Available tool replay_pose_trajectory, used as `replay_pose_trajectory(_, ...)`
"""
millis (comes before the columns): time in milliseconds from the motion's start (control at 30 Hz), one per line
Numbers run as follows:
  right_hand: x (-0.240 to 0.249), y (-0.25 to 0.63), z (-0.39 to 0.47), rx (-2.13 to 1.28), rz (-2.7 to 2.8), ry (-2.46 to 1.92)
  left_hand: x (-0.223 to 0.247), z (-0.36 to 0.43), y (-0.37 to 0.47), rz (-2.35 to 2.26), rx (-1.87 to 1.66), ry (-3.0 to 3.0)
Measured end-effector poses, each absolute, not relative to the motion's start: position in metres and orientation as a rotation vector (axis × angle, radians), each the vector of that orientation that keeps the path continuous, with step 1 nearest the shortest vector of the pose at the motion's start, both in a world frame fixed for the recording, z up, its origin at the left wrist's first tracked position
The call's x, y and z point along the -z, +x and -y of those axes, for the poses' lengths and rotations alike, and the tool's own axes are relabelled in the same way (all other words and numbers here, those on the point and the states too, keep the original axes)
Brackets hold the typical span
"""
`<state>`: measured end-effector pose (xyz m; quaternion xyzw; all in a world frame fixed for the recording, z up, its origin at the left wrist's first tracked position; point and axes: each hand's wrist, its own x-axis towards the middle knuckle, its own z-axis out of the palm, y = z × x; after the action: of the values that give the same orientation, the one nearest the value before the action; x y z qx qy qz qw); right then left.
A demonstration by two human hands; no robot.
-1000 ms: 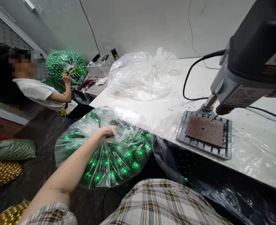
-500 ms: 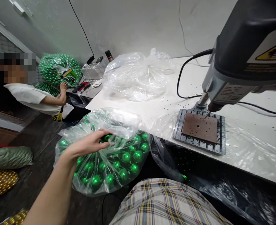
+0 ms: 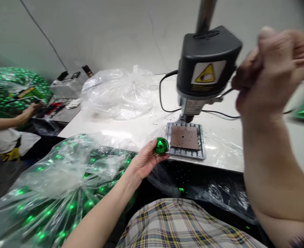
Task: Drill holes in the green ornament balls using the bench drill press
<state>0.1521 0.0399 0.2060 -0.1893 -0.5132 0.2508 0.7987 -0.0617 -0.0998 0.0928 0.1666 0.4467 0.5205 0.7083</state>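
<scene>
The left hand grips 1 shiny green ball at the drill press base's near-left edge. The right hand, fingers curled, is raised beside the drill head; 1 clear bag lies behind.

The left of the hands holds a shiny green ball.
</scene>
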Motion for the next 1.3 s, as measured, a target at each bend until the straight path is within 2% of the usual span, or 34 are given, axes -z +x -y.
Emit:
replay_pose_trajectory(167,-0.205,0.149,-0.046,-0.577,1.109,-0.301,-0.057,0.059,-0.039,-0.952,-1.157,0.343)
replay_pose_trajectory(500,-0.205,0.151,-0.043,-0.572,1.177,-0.402,-0.023,0.017,-0.032,-1.195,-1.41,0.884)
replay_pose_trajectory(833,-0.207,0.151,-0.041,-0.591,1.182,-0.409,-0.006,-0.002,-0.016,-1.195,-1.317,1.24)
replay_pose_trajectory(1100,-0.206,0.15,-0.041,-0.56,1.194,-0.427,-0.004,-0.003,-0.007,-1.491,-1.252,1.501)
replay_pose_trajectory(1300,-0.206,0.151,-0.041,-0.558,1.192,-0.509,-0.004,0.003,-0.001,-1.529,-1.277,1.674)
